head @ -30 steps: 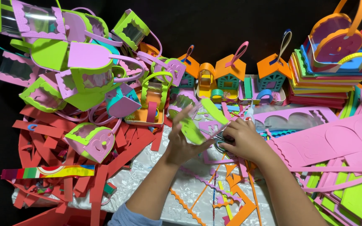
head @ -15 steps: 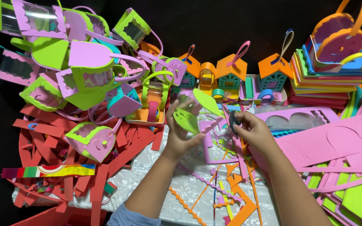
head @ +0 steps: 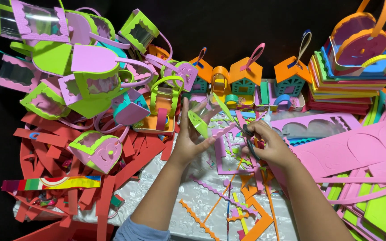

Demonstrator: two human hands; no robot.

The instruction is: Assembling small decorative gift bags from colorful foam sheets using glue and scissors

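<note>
A pale, patterned worktop (head: 157, 196) is showing through under bright overhead light, while black darkness is swallowing everything beyond its edges; no walls, floor or windows are coming into view.

Finished baskets (head: 90, 76) left, foam sheets (head: 358, 151) right.

Small handicraft workshop, foam-craft production. The bench (head: 157, 196) under a pale patterned cover is buried in red foam offcuts (head: 68, 169), stacked coloured foam sheets (head: 349, 85) and pink punched-out sheets (head: 358, 147). Many finished pieces sit in batches: a heap of windowed foam baskets (head: 81, 76) and a row of orange-roofed foam houses (head: 246, 80), against a black backdrop.
</note>
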